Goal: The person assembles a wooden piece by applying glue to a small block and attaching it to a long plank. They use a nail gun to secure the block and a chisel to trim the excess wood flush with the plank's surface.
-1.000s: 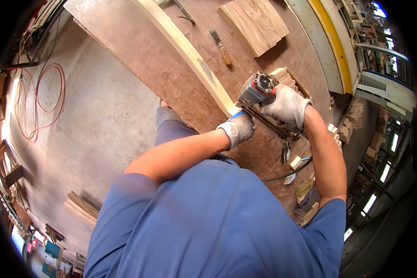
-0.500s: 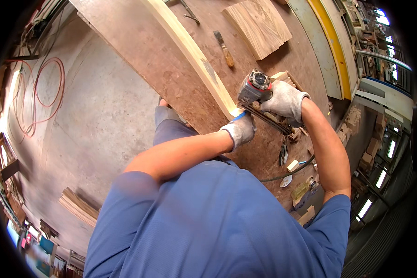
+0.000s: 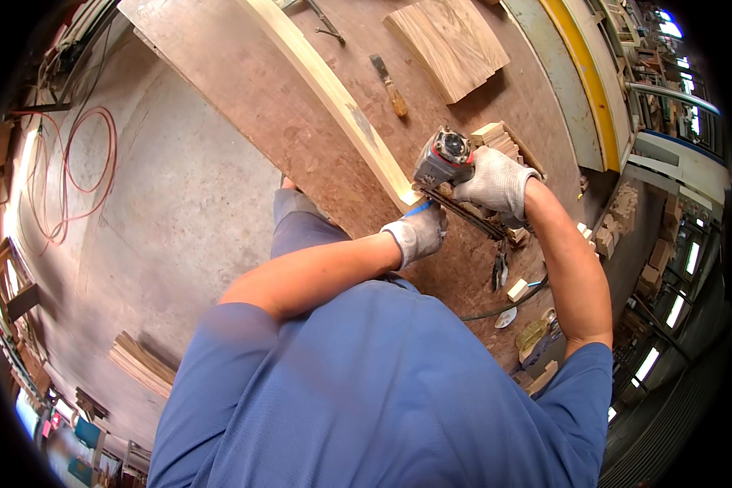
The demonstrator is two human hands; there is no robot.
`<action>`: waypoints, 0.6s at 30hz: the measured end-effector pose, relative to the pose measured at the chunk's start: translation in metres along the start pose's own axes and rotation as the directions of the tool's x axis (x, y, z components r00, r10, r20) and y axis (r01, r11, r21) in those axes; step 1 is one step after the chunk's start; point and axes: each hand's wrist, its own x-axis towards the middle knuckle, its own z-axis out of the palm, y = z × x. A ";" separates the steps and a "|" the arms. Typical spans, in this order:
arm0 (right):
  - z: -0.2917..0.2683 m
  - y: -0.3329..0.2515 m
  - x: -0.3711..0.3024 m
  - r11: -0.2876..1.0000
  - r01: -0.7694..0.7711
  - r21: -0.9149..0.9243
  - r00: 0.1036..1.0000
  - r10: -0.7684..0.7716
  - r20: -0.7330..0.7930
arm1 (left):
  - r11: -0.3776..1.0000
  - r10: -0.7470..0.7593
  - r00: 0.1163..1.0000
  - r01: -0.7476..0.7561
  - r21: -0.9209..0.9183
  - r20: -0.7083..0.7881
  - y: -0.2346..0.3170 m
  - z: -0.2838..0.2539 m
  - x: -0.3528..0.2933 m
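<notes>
My gloved right hand (image 3: 496,183) is wrapped round the handle of a nail gun (image 3: 443,159) with a dark grey body and a red ring. Its nose points down by the near end of a long pale wooden strip (image 3: 342,106), and its dark magazine slants to the lower right. My gloved left hand (image 3: 419,233) is closed at that same end of the strip, close to the nail gun's nose. A narrow blue piece (image 3: 417,209) shows at its fingertips; what it belongs to, I cannot tell. The left fingers are partly hidden.
On the brown worktable (image 3: 301,154) lie a scraper (image 3: 389,85), a stack of grained boards (image 3: 447,45), pliers (image 3: 500,268) and a small wood block (image 3: 518,289). A dark hose (image 3: 496,311) crosses the near side. Small wood pieces (image 3: 496,138) sit behind my right hand.
The view has shifted slightly. Both hands, the nail gun and the strip keep nearly the same places relative to one another.
</notes>
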 end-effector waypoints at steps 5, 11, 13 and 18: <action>-0.004 -0.004 -0.003 0.998 -0.018 0.057 1.000 0.017 0.024 | 0.989 -0.126 0.992 0.126 -0.083 0.001 0.004 -0.003 0.000; -0.011 -0.011 -0.001 0.996 -0.074 0.054 0.993 0.068 0.095 | 0.993 -0.115 0.988 0.113 -0.022 -0.103 0.006 0.008 -0.002; -0.010 -0.009 0.002 0.996 -0.070 0.055 0.993 0.065 0.099 | 0.995 -0.102 0.990 0.100 -0.027 -0.093 0.005 0.008 -0.002; -0.014 -0.015 0.000 0.997 -0.066 0.029 0.994 0.063 0.094 | 0.997 -0.071 0.995 0.070 -0.016 -0.069 0.004 0.005 -0.003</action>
